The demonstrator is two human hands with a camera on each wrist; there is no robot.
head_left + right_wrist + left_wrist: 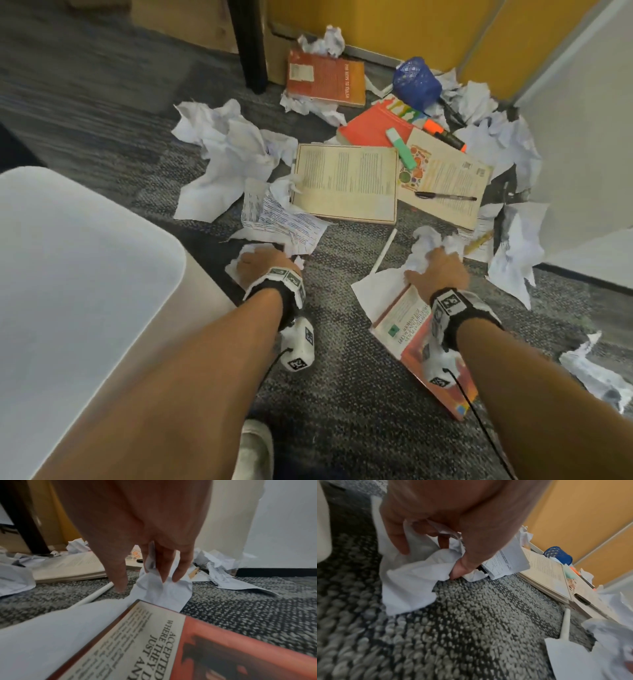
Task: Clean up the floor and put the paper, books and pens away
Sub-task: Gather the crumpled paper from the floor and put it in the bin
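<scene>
Crumpled white paper litters the grey carpet. My left hand [255, 265] [431, 561] grips one crumpled sheet [236, 269] [409, 582] on the floor. My right hand [433, 269] [147, 584] clutches another crumpled ball [426, 245] [164, 593], just beyond a red book [414, 339] [223, 649] that lies under my right wrist. Farther off lie an open book [346, 185], an illustrated open book [445, 178] with a black pen [445, 197] on it, a red book [373, 126], an orange book [325, 82], a green highlighter [400, 149] and an orange highlighter [445, 133].
A tipped blue mesh pen cup [416, 84] lies by the yellow wall. A white rod [383, 251] and a yellow pencil [479, 241] lie near my right hand. A white seat [68, 274] is close on the left, a dark furniture leg [250, 44] behind, a white panel [582, 137] on the right.
</scene>
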